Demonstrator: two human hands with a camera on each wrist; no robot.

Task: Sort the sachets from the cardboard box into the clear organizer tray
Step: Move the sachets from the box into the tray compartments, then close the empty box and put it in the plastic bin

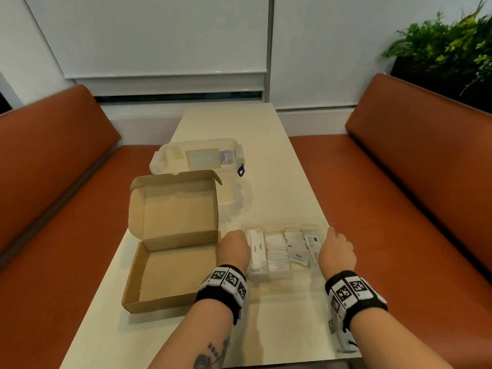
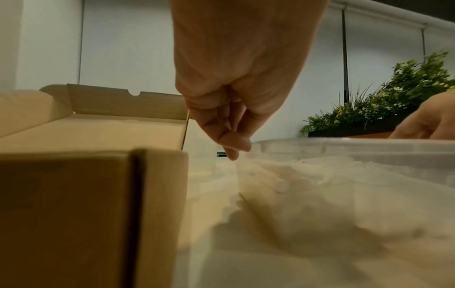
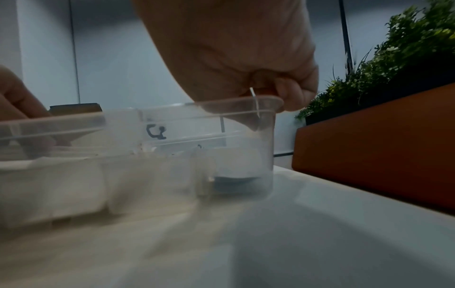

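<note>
Wristbands nearest, cardboard box left of organizer tray

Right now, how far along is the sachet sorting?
Nearly finished. The brown cardboard box is empty, and the clear plastic organizer tray holds separate sugar, salt, pepper and stevia rows. Left hand and right hand are at the tray's ends. No loose sachets show.

Both forearms reach forward, banded at the wrists; the left hand is palm down, fingers curled downward and bunched; the right hand is palm down, fingers curled tight, thumb extended.
</note>
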